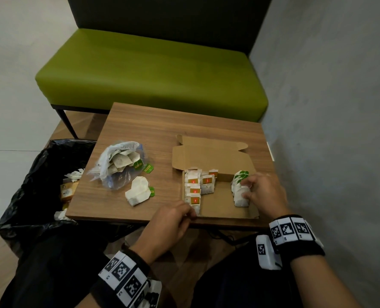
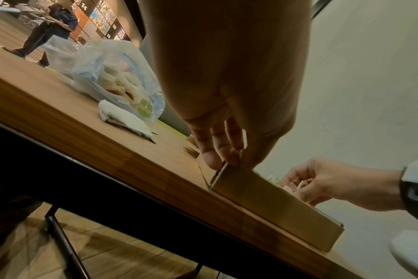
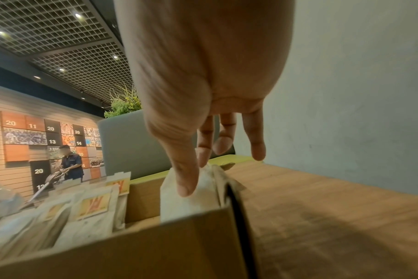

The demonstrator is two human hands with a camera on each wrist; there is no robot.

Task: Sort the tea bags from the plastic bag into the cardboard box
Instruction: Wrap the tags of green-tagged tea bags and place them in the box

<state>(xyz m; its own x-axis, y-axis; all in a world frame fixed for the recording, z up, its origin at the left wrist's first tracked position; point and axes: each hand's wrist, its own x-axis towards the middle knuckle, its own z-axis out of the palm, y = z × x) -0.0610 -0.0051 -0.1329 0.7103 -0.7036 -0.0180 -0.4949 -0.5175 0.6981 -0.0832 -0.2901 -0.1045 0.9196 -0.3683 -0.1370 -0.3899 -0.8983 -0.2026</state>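
An open cardboard box (image 1: 224,205) (image 2: 274,203) (image 3: 155,249) lies on the right of the wooden table (image 1: 140,130). Orange-tagged tea bags (image 1: 194,187) (image 3: 91,205) stand along its left side, green-tagged tea bags (image 1: 239,181) along its right. My right hand (image 1: 248,190) (image 3: 196,169) pinches a white tea bag (image 3: 191,202) at the near end of the green-tagged row. My left hand (image 1: 184,215) (image 2: 222,158) grips the box's near left corner. A clear plastic bag (image 1: 117,165) (image 2: 112,75) holding more tea bags lies left of the box, with loose tea bags (image 1: 137,193) (image 2: 122,117) beside it.
A bin with a black liner (image 1: 40,185) stands left of the table, paper waste inside. A green bench (image 1: 151,70) sits behind the table and a grey wall (image 1: 340,107) runs close along the right. A person (image 3: 71,164) stands far off in the background.
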